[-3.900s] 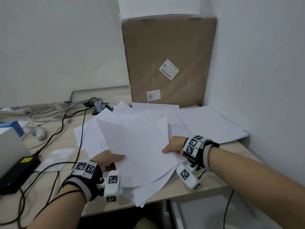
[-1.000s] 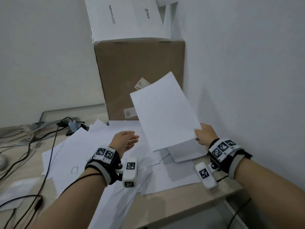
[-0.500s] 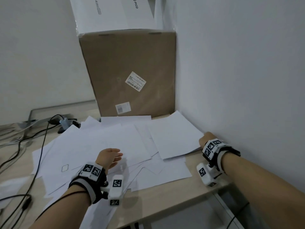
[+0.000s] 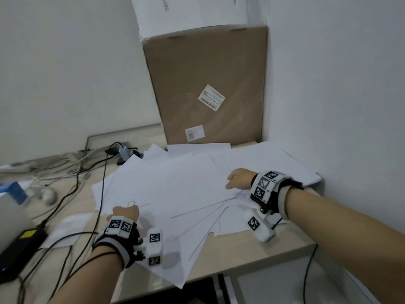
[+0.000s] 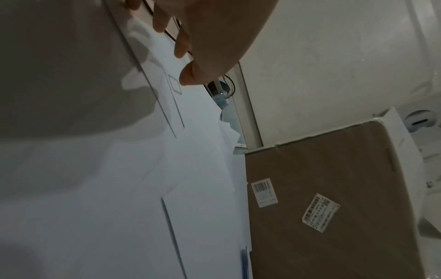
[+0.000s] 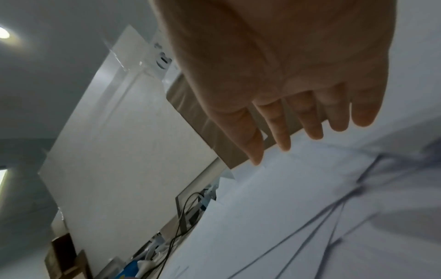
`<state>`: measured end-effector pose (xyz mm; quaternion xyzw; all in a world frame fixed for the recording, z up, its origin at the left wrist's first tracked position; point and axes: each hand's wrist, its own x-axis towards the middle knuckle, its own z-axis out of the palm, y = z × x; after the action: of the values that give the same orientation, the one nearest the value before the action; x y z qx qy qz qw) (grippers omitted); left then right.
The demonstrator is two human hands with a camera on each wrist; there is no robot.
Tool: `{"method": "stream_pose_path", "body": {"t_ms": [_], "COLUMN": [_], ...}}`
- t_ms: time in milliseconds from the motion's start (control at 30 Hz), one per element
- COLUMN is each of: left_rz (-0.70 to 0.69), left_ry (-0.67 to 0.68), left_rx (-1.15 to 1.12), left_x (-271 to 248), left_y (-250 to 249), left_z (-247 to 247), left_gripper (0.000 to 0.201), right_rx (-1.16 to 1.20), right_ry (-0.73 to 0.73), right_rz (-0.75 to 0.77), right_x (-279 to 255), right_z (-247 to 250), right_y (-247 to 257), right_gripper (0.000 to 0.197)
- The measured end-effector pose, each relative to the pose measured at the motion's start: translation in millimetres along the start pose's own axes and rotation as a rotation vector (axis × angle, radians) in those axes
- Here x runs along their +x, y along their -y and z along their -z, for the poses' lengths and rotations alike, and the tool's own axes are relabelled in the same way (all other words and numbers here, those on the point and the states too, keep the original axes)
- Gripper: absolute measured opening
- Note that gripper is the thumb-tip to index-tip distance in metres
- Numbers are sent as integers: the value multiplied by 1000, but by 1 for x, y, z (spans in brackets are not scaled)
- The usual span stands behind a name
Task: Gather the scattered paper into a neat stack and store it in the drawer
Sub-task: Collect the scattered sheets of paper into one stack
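Many loose white sheets of paper point(image 4: 175, 187) lie fanned over the desk point(image 4: 252, 255) in the head view, spread between the left hand point(image 4: 126, 212) and the right hand point(image 4: 240, 177), some corners overhanging the near edge. The left wrist view shows fingers point(image 5: 181, 47) loosely bent, tips just above the sheets and gripping nothing. The right wrist view shows straight, close-set fingers point(image 6: 310, 120) hovering over the paper. Thin, light, floppy and slippery, the sheets probably need sweeping inward by their outer edges.
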<state>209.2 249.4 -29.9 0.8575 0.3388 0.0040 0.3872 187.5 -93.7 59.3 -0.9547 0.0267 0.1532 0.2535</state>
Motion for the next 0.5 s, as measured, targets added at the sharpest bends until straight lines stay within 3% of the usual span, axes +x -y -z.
{"method": "stream_pose_path", "body": {"t_ms": [167,267,333,400,433,500], "left_rz": [73,80,106,150,163,146], "left_ry": [15,68,89,144,145,163], "left_rx": [-81,-212,-433,-617,-672,-746], "left_x": [-15,1,5,-6,-8,-10], "left_y": [5,7,3,-5,-9,-14], "left_z": [16,9,5,6,4,-1], "left_gripper": [57,76,57,17,10,17], "right_rx": [-7,-31,-16,-14,-16,7], "right_ry": [104,133,155,156,156,155], "right_rz": [-27,-39,-47,-52,-51,-44], "right_x": [15,18,17,17,17,18], "right_z": [-39,-50,-52,-54,-56,-60], "right_y": [28,35,36,36,35,32], "right_gripper": [70,71,70,68,68,69]}}
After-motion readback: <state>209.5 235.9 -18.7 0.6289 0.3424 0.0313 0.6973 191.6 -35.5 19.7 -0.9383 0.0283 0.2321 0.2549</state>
